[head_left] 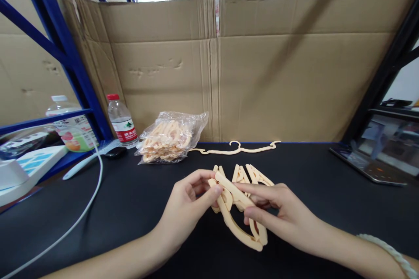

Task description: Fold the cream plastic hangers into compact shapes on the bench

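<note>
Both my hands hold one folded peach plastic hanger [240, 222] just above the black table [124, 200]. My left hand [188, 209] pinches its upper end between thumb and fingers. My right hand [283, 213] grips its middle, thumb and fingers closed round it. Behind the hands lie more folded hangers [253, 174] on the table. An unfolded hanger [237, 148] lies flat near the cardboard wall. A clear bag of folded hangers [168, 139] sits to its left.
A cardboard wall [262, 74] closes the back. A water bottle [121, 120] stands at the left by a blue rack post [65, 48]. A white cable [88, 200] crosses the left of the table. A tablet [376, 157] lies at the right.
</note>
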A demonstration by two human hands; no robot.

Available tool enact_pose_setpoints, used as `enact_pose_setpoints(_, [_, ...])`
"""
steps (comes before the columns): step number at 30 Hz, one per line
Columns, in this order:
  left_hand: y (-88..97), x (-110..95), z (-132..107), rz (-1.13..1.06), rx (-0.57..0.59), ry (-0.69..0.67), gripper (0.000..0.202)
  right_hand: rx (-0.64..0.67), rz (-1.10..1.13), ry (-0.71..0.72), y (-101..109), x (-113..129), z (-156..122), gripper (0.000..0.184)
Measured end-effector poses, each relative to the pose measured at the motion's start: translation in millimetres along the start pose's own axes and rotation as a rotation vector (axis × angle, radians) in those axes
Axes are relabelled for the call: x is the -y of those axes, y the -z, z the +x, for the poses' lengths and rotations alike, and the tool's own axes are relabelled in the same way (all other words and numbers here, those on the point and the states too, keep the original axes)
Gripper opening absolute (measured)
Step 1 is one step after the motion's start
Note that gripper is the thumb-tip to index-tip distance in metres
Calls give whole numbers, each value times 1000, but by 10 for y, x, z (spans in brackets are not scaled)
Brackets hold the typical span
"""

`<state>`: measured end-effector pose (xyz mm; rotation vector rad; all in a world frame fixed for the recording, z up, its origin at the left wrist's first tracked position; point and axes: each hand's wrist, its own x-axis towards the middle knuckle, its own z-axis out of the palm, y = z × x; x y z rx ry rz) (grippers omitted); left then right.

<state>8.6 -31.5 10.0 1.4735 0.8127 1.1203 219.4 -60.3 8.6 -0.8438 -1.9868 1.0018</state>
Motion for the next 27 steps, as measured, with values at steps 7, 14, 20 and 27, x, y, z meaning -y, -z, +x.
enact_pose_setpoints(7, [220, -27, 237, 6, -78, 113, 26, -136, 21, 1, 223, -95, 92, 33])
enact_pose_setpoints(14, [634, 196, 639, 245, -165, 211, 27, -453, 90, -70, 740, -358, 202, 41])
enact_pose_setpoints(20, [662, 328, 688, 372, -201, 210, 34, -663, -74, -162, 1335, -577, 169, 45])
enact_pose_setpoints(27, [683, 294, 619, 544, -189, 138, 43, -1036, -855, -528, 2522, -725, -644, 14])
